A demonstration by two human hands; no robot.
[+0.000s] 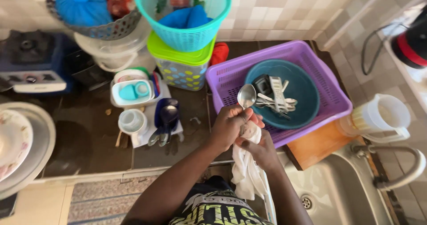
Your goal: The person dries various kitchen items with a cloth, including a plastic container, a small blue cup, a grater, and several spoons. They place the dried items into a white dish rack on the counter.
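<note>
My left hand point(229, 125) grips the handle of a metal spoon point(246, 96), whose bowl points up and away from me. My right hand point(260, 150) holds a white cloth point(244, 169) bunched around the lower part of the spoon handle, just under my left hand. The cloth hangs down toward my lap. Both hands meet at the front edge of a purple plastic basket point(329, 85). Inside the basket sits a teal bowl point(307, 85) holding several pieces of cutlery and a grater point(276, 96).
A steel sink point(338, 194) with a curved tap point(407, 162) lies at the lower right, a white jug point(384, 116) and wooden board point(313, 147) beside it. Stacked baskets and containers point(182, 38), cups point(132, 120) and a plate point(13, 140) crowd the dark counter to the left.
</note>
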